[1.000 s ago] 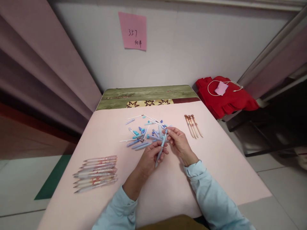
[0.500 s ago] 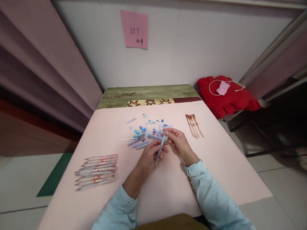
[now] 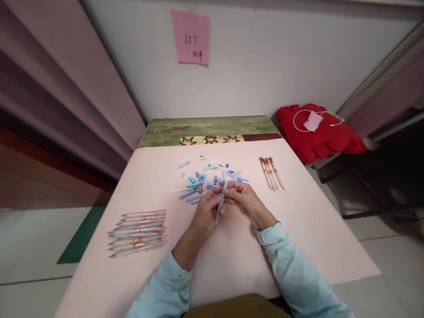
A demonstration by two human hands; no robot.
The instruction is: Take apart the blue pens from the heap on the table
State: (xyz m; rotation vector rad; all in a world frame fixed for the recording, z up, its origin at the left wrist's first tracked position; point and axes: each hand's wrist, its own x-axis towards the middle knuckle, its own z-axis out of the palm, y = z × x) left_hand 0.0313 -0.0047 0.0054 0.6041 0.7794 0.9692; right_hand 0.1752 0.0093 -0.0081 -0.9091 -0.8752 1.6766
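A light blue pen (image 3: pixel 221 199) is held between both hands above the pink table (image 3: pixel 298 229). My left hand (image 3: pixel 205 215) is closed round its lower barrel. My right hand (image 3: pixel 244 199) pinches its upper end with thumb and fingers. Just beyond the hands lies a loose heap of blue pen parts (image 3: pixel 207 179): barrels, caps, thin white refills.
A row of several pink-patterned pens (image 3: pixel 139 232) lies at the near left. A few brown-patterned pens (image 3: pixel 271 173) lie at the right. A green patterned surface (image 3: pixel 208 130) adjoins the table's far edge. A red cloth with a cord (image 3: pixel 319 132) sits off the right side.
Both hands have drawn closer together on the pen; the right hand slid down and left toward the left hand. The view shifted slightly.
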